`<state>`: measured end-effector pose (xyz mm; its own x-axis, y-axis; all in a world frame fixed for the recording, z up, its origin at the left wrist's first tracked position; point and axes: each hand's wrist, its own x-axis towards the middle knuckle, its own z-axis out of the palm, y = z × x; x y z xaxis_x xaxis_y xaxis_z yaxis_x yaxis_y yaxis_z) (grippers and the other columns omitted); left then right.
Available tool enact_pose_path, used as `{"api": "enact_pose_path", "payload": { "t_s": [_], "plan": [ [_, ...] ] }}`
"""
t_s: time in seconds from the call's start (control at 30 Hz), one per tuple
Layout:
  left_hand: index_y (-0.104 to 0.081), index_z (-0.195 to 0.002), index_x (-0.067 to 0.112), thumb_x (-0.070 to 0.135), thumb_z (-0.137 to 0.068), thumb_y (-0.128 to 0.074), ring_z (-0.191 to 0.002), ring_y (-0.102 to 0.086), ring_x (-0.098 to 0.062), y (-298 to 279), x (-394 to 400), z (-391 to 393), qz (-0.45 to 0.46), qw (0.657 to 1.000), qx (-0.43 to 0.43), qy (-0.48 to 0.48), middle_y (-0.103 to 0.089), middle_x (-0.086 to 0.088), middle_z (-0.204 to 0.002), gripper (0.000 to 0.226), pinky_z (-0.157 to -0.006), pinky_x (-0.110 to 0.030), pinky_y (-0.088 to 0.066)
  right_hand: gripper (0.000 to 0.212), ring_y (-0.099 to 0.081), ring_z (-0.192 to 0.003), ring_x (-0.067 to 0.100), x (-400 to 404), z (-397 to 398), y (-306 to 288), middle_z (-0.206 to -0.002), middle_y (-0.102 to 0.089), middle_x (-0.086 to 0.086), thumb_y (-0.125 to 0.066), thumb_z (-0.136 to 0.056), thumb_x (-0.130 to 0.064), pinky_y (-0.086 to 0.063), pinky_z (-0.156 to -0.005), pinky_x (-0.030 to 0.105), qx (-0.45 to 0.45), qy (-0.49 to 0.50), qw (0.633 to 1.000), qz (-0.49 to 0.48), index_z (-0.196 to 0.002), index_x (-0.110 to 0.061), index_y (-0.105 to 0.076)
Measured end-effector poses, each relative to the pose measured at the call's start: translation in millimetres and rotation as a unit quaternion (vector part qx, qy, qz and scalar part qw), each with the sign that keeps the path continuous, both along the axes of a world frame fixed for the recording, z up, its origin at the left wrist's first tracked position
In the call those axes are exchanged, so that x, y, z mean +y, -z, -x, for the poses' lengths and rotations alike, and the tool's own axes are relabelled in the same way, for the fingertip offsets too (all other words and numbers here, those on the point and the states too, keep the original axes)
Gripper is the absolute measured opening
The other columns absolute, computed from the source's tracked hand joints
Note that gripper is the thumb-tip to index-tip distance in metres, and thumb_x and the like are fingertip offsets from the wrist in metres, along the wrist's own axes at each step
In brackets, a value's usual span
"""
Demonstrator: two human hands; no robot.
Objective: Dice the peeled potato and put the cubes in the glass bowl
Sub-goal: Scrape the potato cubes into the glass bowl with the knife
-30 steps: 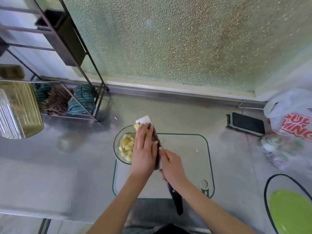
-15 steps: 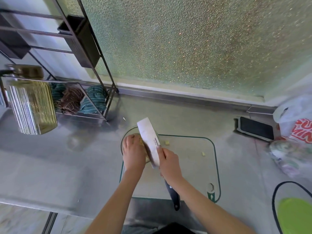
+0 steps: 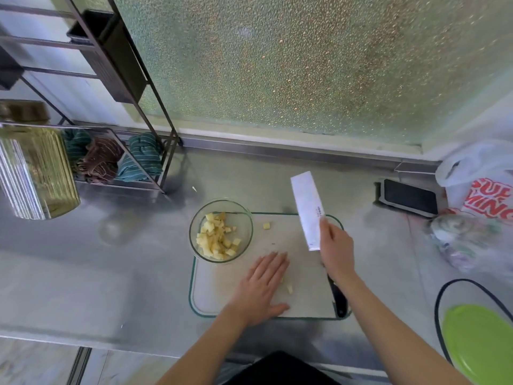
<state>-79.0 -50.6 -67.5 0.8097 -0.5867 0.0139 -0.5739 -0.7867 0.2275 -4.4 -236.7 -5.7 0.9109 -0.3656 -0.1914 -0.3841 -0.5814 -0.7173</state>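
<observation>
Open board centre, crowded edges

Bare stretch of cutting board [image 3: 302,276] between left hand [image 3: 263,284], lying flat with fingers straight, and right hand [image 3: 334,247] gripping the cleaver [image 3: 308,211], blade raised over the board's far right corner. Glass bowl [image 3: 221,230] of potato cubes [image 3: 218,240] blocking the far left corner. Stray cubes [image 3: 266,225] scattered between bowl and blade and just beside the left hand. Wide bare counter [image 3: 83,273] left of the board; wire rack [image 3: 133,162] behind it; phone [image 3: 408,197], plastic bags [image 3: 483,190] and green lid [image 3: 483,343] crowding the right.
</observation>
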Motion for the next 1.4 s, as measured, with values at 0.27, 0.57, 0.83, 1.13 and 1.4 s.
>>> {"api": "enact_pose_path", "payload": {
  "t_s": [0.27,0.57,0.83,1.13,1.4],
  "plan": [
    [-0.01,-0.147,0.007,0.068,-0.077,-0.035,-0.142,-0.007,-0.026,0.7,-22.8,-26.3,-0.014,0.981,0.127,-0.145,-0.012,-0.011,-0.155,0.097,-0.113,-0.034,-0.004,0.056,-0.048,-0.049,0.031,-39.0,41.9,16.1,-0.048,-0.04,0.005,-0.028,-0.099,-0.047,-0.039,-0.051,0.039,0.032,0.118,0.992,0.019,-0.052,-0.015,-0.029],
    [-0.016,-0.145,-0.002,0.063,-0.084,-0.029,-0.141,-0.014,-0.031,0.4,-34.0,-66.0,-0.017,0.969,0.124,-0.212,-0.018,-0.02,-0.152,0.09,-0.112,-0.031,0.008,0.054,-0.042,-0.051,0.016,-44.3,50.9,18.8,-0.053,-0.045,0.003,-0.028,-0.101,-0.038,-0.027,-0.047,0.03,0.08,0.085,0.993,0.032,-0.053,-0.015,-0.036],
    [-0.04,-0.133,0.0,0.037,-0.088,-0.032,-0.127,-0.047,-0.024,7.7,-42.5,-60.0,0.03,0.981,0.098,-0.166,-0.05,-0.014,-0.136,0.059,-0.105,-0.042,-0.033,0.047,-0.049,-0.063,0.025,-28.7,63.3,28.4,-0.065,-0.053,0.005,-0.033,-0.097,-0.048,-0.038,-0.061,0.031,0.133,0.034,0.99,0.006,-0.07,-0.013,-0.05],
    [-0.018,-0.145,0.0,0.04,-0.091,-0.02,-0.142,-0.009,-0.019,2.5,-60.8,-42.5,0.171,0.956,0.136,-0.196,-0.017,-0.012,-0.153,0.067,-0.116,-0.033,-0.001,0.055,-0.058,-0.07,0.022,29.1,73.8,34.9,-0.078,-0.065,0.006,-0.023,-0.097,-0.044,-0.042,-0.065,0.032,0.122,-0.023,0.992,0.003,-0.092,-0.008,-0.065],
    [0.004,-0.145,0.014,0.057,-0.092,-0.01,-0.139,0.019,-0.003,-8.1,-74.0,-29.8,0.264,0.928,0.202,-0.17,0.011,0.003,-0.153,0.069,-0.115,-0.026,0.008,0.039,-0.05,-0.054,0.014,30.7,72.7,38.5,-0.062,-0.055,0.0,-0.037,-0.1,-0.021,-0.037,-0.059,0.03,0.148,0.002,0.989,-0.007,-0.063,-0.017,-0.052]
  ]
}}
